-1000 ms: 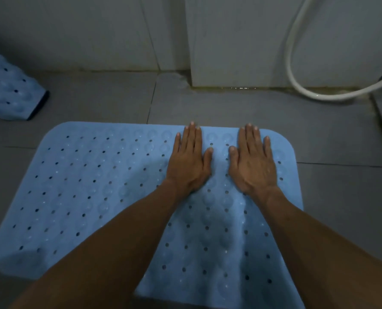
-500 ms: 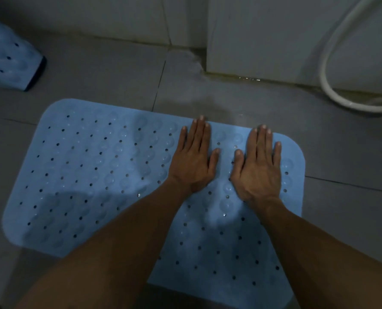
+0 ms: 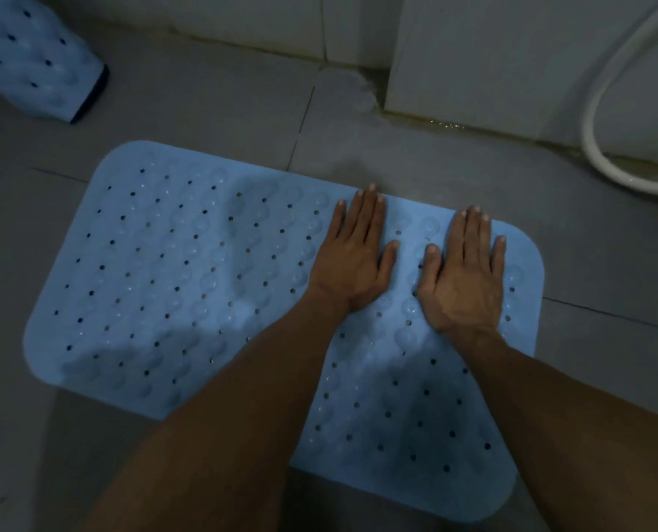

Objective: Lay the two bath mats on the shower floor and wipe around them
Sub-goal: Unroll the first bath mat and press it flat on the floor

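Now the left hand (image 3: 352, 259) and right hand (image 3: 463, 274) lie flat, palms down, side by side on the blue bath mat (image 3: 189, 274) spread over the shower floor (image 3: 212, 109), gripping nothing — best to press firmly outward so it seats flat.

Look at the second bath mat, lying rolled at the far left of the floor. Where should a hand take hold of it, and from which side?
Probably around the middle of the rolled mat, coming from above with the left hand, which is nearer. It lies as a rounded tube on the floor tiles, so fingers can wrap over its curve. Its dark open end faces right, toward the flat mat, and offers only a thin edge.
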Motion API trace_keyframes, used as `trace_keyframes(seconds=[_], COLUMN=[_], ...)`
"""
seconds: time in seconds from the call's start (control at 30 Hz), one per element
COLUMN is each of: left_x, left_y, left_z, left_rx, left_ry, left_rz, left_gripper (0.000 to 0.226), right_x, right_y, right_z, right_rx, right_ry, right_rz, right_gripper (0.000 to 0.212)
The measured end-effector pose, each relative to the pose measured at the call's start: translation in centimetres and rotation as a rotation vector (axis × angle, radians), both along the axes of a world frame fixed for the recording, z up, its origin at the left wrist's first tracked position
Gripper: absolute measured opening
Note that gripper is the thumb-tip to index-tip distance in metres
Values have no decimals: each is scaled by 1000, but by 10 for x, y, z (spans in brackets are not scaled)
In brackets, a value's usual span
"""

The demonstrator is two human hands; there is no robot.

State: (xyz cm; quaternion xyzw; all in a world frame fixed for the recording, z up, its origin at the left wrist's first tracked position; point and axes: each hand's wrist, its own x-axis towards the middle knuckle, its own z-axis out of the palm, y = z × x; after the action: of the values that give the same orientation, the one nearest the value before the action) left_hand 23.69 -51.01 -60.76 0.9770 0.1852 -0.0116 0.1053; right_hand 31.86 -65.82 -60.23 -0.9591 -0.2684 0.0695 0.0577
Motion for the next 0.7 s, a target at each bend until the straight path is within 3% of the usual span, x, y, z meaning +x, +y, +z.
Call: trace_keyframes(seconds=[0.27, 0.47, 0.57, 0.7], left_x=[-2, -19, -66, -144], left_y=[-1, 17, 27, 51], left_z=[-5, 11, 12, -1], left_rx=[-22, -387, -239, -17], left_ry=[-55, -102, -78, -108], left_rz=[2, -61, -135, -115], left_gripper=[69, 62, 60, 63], right_x=[0, 0, -19, -109], right_y=[-4, 3, 8, 23], right_z=[-2, 3, 11, 7], right_rx=[36, -57, -64, 11], right_ry=[-15, 53, 130, 77], right_rz=[1, -10, -79, -52], right_gripper=[66, 69, 69, 68])
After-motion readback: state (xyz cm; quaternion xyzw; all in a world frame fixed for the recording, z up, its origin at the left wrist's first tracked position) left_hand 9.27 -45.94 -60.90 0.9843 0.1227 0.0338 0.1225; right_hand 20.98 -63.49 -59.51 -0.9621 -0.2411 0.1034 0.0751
